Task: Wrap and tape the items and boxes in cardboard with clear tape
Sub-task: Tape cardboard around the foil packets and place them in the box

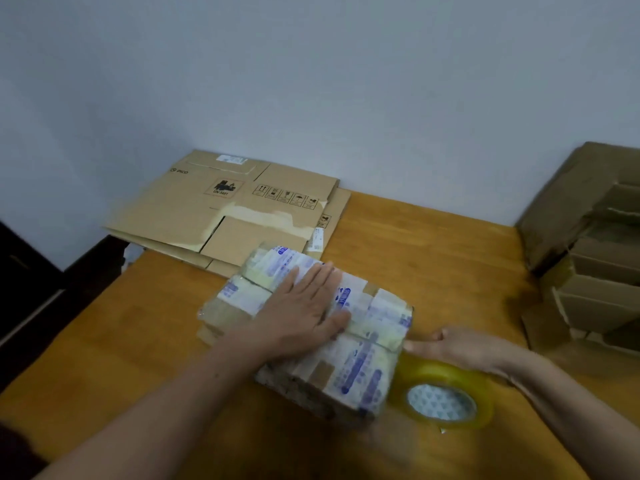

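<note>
A cardboard-wrapped bundle [360,362], banded with blue-printed tape, lies on the wooden table [433,258] in front of me. My left hand [304,306] lies flat on its top, fingers straight and pressing down. My right hand [460,344] is at the bundle's right side, fingertips touching its edge, fingers extended. A roll of clear yellowish tape [446,396] lies flat on the table just under my right wrist, against the bundle's right corner.
Flattened cardboard boxes [221,206] lie stacked at the table's back left against the wall. A pile of brown cardboard cartons [588,244] stands at the right edge. Dark furniture [41,299] sits left of the table.
</note>
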